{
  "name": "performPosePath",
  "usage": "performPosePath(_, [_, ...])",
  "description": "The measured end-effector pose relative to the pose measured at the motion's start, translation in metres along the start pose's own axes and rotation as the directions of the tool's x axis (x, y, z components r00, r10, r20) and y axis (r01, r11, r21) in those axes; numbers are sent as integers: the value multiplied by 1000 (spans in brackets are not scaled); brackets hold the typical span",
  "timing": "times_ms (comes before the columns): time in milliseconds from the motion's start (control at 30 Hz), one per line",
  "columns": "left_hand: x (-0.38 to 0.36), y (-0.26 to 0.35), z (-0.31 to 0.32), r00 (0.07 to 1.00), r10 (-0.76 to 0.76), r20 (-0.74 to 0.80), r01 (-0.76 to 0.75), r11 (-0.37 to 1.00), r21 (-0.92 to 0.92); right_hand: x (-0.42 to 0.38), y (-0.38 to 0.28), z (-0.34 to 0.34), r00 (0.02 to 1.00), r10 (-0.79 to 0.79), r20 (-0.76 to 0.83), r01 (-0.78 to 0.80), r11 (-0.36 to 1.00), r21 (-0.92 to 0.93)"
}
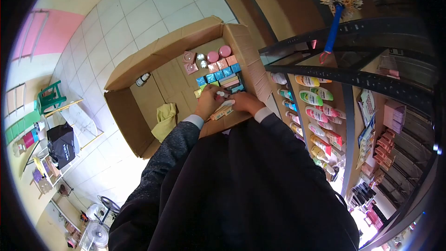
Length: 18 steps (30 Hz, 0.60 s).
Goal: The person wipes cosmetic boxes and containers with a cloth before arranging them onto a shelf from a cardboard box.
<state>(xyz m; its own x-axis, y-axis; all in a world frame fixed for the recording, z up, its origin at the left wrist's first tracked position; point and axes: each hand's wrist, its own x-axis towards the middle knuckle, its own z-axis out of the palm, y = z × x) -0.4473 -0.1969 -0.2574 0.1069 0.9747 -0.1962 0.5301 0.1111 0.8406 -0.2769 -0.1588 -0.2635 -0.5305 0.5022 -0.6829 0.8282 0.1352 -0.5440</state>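
Observation:
Both hands are over the near right part of a large open cardboard box (162,38). My left hand (207,103) and my right hand (245,102) are close together, fingers curled round small white and pink items (221,95) too small to make out. Just under them lie slim orange-and-white boxes (222,112). Beyond the hands sit rows of small blue boxes (219,75), peach boxes (222,64) and round pink containers (213,56). A yellow-green cloth (165,122) and a small dark bottle (143,79) are in the box's left part.
Shelves of colourful bottles (317,113) stand to the right. A duster with a blue handle (332,32) hangs at the upper right. On the left are a green stool (52,96), a black bag (62,144) and a fan (96,234) on the tiled floor (139,7).

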Motion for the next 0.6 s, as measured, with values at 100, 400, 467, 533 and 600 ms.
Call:
performPosePath(100, [0, -4, -30, 996, -87, 1, 86, 987, -133, -21, -6, -11, 994, -48, -100, 64, 984, 165])
performPosePath(400, [-8, 75, -101, 927, -163, 338, 340, 745, -573, -54, -46, -12, 886, -140, -442, 437, 572, 695])
performPosePath(467, [-6, 77, -96, 928, -179, 326, 352, 704, -617, -80, -77, -33, 894, -79, -441, 376, 669, 642])
performPosePath(533, [-8, 83, -91, 927, -198, 319, 373, 593, -714, -107, -105, -49, 892, -10, -452, 332, 693, 640])
performPosePath(600, [-15, 102, -80, 944, -193, 267, 328, 471, -819, -118, -118, -57, 901, 79, -427, 254, 702, 665])
